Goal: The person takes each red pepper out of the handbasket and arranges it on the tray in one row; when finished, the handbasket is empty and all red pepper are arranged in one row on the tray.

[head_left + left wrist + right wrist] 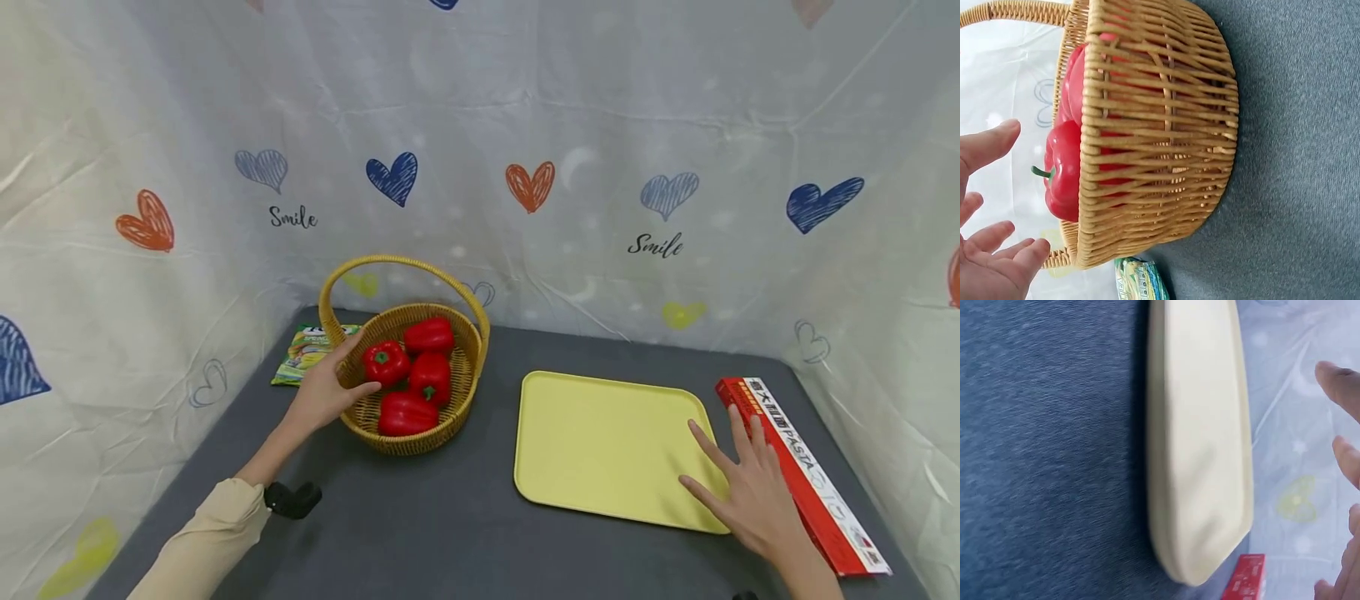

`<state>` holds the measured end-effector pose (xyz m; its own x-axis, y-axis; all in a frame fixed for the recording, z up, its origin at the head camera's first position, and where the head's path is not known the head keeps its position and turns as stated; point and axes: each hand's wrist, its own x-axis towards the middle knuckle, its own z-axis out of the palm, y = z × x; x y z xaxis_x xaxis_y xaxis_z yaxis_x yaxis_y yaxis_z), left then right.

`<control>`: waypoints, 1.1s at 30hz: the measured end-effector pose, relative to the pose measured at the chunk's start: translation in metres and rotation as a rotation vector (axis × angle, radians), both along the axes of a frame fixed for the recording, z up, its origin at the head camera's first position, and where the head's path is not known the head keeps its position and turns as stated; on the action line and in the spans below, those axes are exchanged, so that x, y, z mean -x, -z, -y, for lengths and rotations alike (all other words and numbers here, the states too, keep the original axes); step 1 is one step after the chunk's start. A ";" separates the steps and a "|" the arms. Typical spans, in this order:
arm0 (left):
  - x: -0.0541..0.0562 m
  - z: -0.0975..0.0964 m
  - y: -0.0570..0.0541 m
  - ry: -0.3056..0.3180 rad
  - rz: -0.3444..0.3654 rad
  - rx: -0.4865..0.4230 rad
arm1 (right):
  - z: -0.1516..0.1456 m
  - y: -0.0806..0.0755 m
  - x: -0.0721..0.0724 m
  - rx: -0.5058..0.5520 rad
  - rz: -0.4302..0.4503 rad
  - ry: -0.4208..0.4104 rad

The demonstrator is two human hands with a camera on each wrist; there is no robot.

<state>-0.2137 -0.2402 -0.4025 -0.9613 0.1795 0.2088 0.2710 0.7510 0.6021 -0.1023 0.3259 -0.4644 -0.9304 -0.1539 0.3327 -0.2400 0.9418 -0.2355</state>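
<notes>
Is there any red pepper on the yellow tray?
No, all four peppers in view lie in the basket, which stands apart from the tray.

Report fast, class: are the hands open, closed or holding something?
Left hand: open, empty, near the round yellow-brown wicker basket.
Right hand: open, empty, near the yellow rectangular tray.

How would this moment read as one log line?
left grip: empty, above left rim of basket; right grip: empty, above right edge of yellow tray; red peppers: in basket; pasta box: right of tray
</notes>
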 end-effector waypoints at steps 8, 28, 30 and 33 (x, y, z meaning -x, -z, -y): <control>0.007 0.000 0.000 0.028 0.010 0.023 | -0.010 0.013 -0.013 0.073 0.109 -0.052; 0.023 0.001 -0.005 0.160 0.289 -0.343 | -0.045 0.036 -0.023 0.411 0.207 -0.077; 0.026 0.000 -0.006 0.150 0.286 -0.332 | -0.048 0.038 -0.024 0.441 0.211 -0.087; 0.030 -0.002 -0.005 0.150 0.276 -0.307 | -0.051 0.039 -0.025 0.460 0.213 -0.083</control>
<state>-0.2441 -0.2377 -0.3976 -0.9565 0.2914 0.0136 0.1616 0.4906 0.8562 -0.0778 0.3774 -0.5038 -0.9758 -0.1121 0.1879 -0.2111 0.7088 -0.6731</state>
